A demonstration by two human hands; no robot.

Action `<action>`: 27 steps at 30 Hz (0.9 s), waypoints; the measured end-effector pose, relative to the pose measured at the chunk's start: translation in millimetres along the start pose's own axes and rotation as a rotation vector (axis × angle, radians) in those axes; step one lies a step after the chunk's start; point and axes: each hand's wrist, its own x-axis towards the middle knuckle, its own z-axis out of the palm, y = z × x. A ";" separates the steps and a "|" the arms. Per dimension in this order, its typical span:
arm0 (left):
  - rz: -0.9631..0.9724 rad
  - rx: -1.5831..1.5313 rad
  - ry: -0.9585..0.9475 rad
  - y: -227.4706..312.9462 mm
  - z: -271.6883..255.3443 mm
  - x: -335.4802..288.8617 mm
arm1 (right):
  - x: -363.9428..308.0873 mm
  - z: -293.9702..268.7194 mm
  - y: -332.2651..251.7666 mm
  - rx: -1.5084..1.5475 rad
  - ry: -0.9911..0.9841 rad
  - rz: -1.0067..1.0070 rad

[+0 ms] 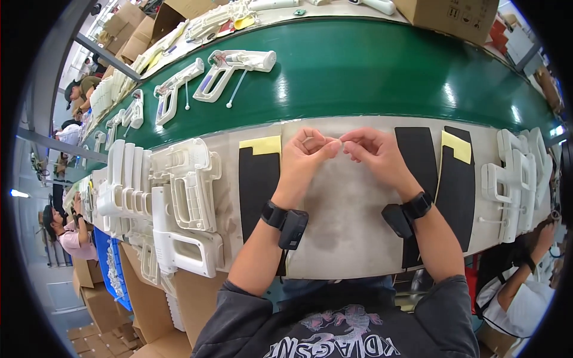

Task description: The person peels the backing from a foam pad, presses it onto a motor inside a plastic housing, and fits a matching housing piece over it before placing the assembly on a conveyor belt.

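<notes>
My left hand (303, 160) and my right hand (381, 158) meet above the middle of the pale work surface (337, 221). Thumb and fingertips are pinched together on each, and the tips almost touch. Whatever lies between them is too small or too hidden to name. Beside my left hand lies a black strip (253, 191) with a yellow patch (262, 145) at its far end. To the right of my right hand are another black strip (416, 152) and, beyond it, one more with a yellow patch (456, 147).
White plastic housing shells (194, 185) are stacked at the left, with more shells (516, 167) at the right. On the green conveyor belt (358, 71) lie several open white housings (230, 68) with wires. A cardboard box (447, 21) stands beyond. Co-workers (74, 232) sit at both sides.
</notes>
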 end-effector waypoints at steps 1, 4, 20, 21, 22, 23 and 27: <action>-0.006 0.035 0.000 0.1 1.8 0.9 | -0.3 -1.0 -2.9 -0.007 0.004 -0.003; -0.009 0.061 0.006 -1.3 4.2 0.9 | 0.4 -0.5 -3.3 0.034 0.019 -0.006; 0.162 0.207 0.077 -13.7 6.5 2.9 | 1.3 -10.3 -1.0 -0.096 0.121 -0.001; 0.170 0.160 0.093 -11.0 3.2 1.5 | 4.2 -6.4 -5.8 -0.107 0.097 -0.013; 0.179 0.112 0.109 -8.5 -1.0 0.7 | 8.1 -1.8 -11.3 -0.091 0.072 -0.029; 0.186 0.105 0.115 -6.8 -1.6 1.8 | 11.4 3.1 -18.0 -0.071 0.062 -0.037; 0.091 -0.144 0.141 1.4 -8.0 6.2 | 58.6 16.7 -71.6 -0.295 -0.146 -0.083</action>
